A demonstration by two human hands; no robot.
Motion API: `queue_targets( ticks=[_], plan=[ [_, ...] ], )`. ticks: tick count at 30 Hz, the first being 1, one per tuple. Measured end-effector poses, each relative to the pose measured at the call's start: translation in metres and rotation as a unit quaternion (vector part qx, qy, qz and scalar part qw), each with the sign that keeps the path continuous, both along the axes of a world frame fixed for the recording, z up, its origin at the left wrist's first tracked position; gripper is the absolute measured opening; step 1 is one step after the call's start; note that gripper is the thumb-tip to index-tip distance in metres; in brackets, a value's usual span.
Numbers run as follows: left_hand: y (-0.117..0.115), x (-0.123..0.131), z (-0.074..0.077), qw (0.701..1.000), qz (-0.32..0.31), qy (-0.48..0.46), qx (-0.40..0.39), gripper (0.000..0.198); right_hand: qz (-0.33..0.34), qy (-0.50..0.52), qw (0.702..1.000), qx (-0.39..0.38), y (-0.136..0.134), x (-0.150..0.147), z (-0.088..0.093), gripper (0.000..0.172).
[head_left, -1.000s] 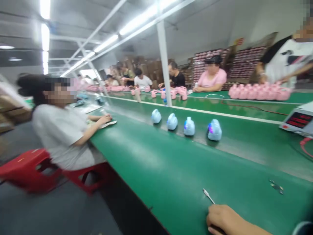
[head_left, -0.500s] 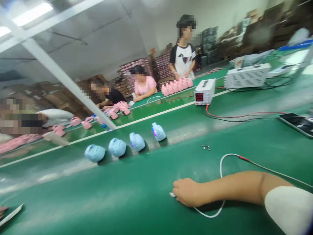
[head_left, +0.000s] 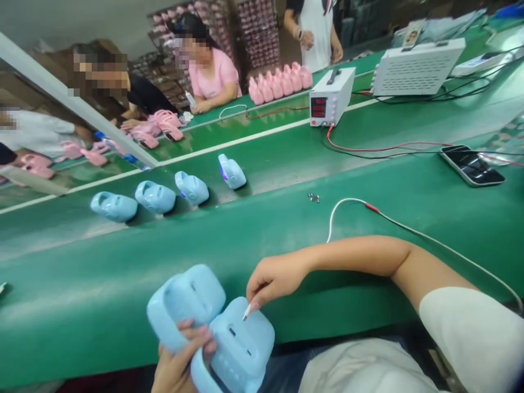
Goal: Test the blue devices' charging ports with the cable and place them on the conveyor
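Observation:
My left hand (head_left: 176,363) grips two light blue plastic housings with loop handles at the bottom of the view. The farther housing (head_left: 204,292) touches or lies close to the nearer housing (head_left: 256,341), which has a small dark slot in its face. Between the fingertips of my right hand (head_left: 278,278) is a white cable plug (head_left: 246,313). Its metal tip points down at the nearer housing, just short of the slot. The white cable (head_left: 347,200) loops on the green table behind my right forearm.
Several blue housings (head_left: 155,197) stand in a row on the green belt (head_left: 282,169). Beyond are a power supply (head_left: 332,98) with red digits, a larger grey box (head_left: 420,68) and a phone (head_left: 472,165). Tiny parts (head_left: 314,197) lie mid-table. Co-workers sit opposite with pink housings (head_left: 280,83).
My left hand has come into view with two blue housings. My right hand has drawn back toward me with the cable plug, now beside the nearer housing. The view has tilted downward.

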State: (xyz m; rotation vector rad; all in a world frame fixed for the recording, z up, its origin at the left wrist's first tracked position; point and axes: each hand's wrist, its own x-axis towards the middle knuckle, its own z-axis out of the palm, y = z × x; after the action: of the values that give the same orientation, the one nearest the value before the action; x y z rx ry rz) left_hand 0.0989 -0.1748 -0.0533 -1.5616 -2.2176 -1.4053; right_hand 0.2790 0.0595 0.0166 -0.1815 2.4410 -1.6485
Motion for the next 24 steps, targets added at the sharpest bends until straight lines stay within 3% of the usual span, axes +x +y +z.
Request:
queue_targets(
  ticks=[3,7,11,15,17,24],
  plan=[
    [0.017,0.013,0.004,0.999,-0.035,-0.004,0.0,0.007,0.052,0.019,0.992,0.116,-0.001,0.006,0.005,0.022],
    [0.04,0.029,0.011,1.0,0.0,-0.022,-0.01,0.008,0.082,0.002,0.977,0.195,-0.011,0.006,0.0,0.026],
    [0.046,0.044,0.016,0.998,0.049,-0.036,0.006,0.011,0.063,-0.04,0.978,0.194,-0.018,0.004,-0.006,0.029],
    [0.045,0.049,0.016,0.994,0.095,-0.048,-0.002,0.018,0.121,-0.078,0.984,0.102,-0.02,0.001,-0.008,0.028],
    [0.045,0.05,0.017,0.995,0.095,-0.041,-0.008,0.019,0.115,-0.088,0.986,0.084,-0.019,0.0,-0.009,0.028],
    [0.048,0.059,0.022,0.993,0.106,-0.047,-0.035,0.027,0.097,-0.087,0.981,0.144,-0.019,0.001,-0.004,0.027]
  ],
)
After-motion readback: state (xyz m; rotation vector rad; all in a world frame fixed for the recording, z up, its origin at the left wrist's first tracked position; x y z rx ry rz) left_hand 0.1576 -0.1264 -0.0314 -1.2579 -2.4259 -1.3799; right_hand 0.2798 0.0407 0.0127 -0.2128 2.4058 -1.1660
